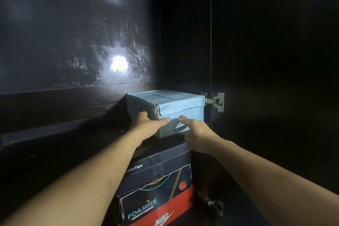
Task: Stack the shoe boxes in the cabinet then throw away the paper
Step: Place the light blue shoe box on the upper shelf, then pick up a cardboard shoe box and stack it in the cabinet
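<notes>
Item: light-blue shoe box (pixel 176 104), topmost on stack, directly above dark Onitsuka Tiger box (pixel 156 169); Foamies box (pixel 146 209) beneath. Left hand (pixel 146 126) grasps its left corner; right hand (pixel 196 132) lies flat against its front, not gripping. Risk: uneven push skews box, toppling stack

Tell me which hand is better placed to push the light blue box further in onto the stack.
Left, probably. The left hand already wraps the light blue box's near corner, fingers along its side, thumb on its front. The right hand only lays fingertips on the front face.
</notes>
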Demonstrator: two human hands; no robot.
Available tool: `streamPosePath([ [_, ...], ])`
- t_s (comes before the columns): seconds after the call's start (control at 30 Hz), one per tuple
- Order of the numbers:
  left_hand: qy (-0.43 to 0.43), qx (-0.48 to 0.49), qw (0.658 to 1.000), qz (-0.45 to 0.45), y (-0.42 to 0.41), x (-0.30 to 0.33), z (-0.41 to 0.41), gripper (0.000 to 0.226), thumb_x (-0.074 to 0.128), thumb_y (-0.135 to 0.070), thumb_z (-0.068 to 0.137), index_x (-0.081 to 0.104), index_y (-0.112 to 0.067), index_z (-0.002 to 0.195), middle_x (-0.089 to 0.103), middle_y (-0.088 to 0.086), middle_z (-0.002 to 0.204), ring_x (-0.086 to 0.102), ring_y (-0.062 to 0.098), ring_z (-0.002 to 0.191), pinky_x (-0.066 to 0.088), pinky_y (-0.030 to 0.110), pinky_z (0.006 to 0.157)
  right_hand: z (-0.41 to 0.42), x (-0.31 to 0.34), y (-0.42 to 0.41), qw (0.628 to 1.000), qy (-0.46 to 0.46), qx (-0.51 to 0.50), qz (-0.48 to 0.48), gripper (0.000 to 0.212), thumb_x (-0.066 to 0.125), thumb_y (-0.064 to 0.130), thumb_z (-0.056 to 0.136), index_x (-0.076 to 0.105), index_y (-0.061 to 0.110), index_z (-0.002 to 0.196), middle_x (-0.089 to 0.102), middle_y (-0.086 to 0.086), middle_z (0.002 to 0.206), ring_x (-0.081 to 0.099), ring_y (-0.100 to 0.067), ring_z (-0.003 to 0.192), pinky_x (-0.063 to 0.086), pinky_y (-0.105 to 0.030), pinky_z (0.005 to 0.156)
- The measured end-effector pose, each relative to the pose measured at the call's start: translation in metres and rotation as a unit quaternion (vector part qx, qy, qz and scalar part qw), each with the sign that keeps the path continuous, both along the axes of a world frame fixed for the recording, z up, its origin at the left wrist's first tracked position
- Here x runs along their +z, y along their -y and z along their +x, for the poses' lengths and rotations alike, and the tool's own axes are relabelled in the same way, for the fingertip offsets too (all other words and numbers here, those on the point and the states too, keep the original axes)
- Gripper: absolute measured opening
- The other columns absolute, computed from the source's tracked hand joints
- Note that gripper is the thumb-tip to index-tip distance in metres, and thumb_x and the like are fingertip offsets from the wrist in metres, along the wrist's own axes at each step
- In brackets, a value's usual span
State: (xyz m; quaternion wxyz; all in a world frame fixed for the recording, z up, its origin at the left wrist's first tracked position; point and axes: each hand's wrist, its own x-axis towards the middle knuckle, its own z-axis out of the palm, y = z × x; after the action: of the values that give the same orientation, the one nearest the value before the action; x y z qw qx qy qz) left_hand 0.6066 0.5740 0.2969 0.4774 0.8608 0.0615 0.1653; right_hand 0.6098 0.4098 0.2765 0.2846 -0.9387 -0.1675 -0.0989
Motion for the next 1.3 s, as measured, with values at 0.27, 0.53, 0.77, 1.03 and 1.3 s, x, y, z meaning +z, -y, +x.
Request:
streamPosePath([
  [0.27,-0.075,0.003,0.978,0.193,0.014,0.025,-0.064,0.064,0.079,-0.033,0.075,0.053,-0.007,0.127,0.056,0.010,0.129,0.052,0.023,0.102,0.041,0.026,0.080,-0.063,0.029,0.053,0.999,0.006,-0.047,0.007,0.054,0.060,0.036,0.090,0.050,0.022,0.141,0.057,-0.007,0.136,0.061,-0.024,0.114,0.051,-0.035,0.096],
  [0.53,-0.162,-0.174,0.921,0.308,0.099,0.026,-0.136,0.076,0.077,-0.058,0.068,0.054,-0.009,0.121,0.056,0.006,0.119,0.055,0.024,0.103,0.046,0.032,0.074,-0.169,0.044,0.150,0.993,-0.002,-0.111,-0.028,0.051,0.071,0.036,0.086,0.061,0.013,0.130,0.066,-0.004,0.125,0.062,-0.019,0.114,0.048,-0.034,0.102],
  [0.77,-0.177,-0.327,0.864,0.339,0.214,-0.020,-0.196,0.086,0.082,-0.059,0.060,0.055,-0.020,0.131,0.060,0.002,0.120,0.061,0.026,0.103,0.056,0.038,0.084,-0.274,0.024,0.255,0.972,-0.109,-0.205,-0.041,0.045,0.071,0.033,0.086,0.064,0.011,0.125,0.068,0.002,0.094,0.069,-0.017,0.081,0.061,-0.032,0.064],
  [1.03,-0.179,-0.467,0.810,0.307,0.333,-0.084,-0.273,0.031,0.079,-0.046,0.073,0.065,-0.023,0.088,0.063,-0.009,0.092,0.059,0.010,0.079,0.050,0.021,0.061,-0.384,-0.042,0.369,0.913,-0.243,-0.326,-0.038,0.052,0.074,0.034,0.084,0.061,0.012,0.129,0.073,-0.014,0.103,0.071,-0.028,0.091,0.062,-0.040,0.073],
  [1.3,-0.132,-0.475,0.821,0.287,0.407,-0.153,-0.341,0.050,0.077,-0.047,0.071,0.065,-0.014,0.107,0.062,0.004,0.114,0.060,0.024,0.103,0.047,0.028,0.080,-0.446,-0.118,0.429,0.867,-0.300,-0.398,-0.011,0.043,0.074,0.034,0.084,0.066,0.015,0.122,0.071,-0.008,0.107,0.071,-0.024,0.088,0.062,-0.036,0.067],
])
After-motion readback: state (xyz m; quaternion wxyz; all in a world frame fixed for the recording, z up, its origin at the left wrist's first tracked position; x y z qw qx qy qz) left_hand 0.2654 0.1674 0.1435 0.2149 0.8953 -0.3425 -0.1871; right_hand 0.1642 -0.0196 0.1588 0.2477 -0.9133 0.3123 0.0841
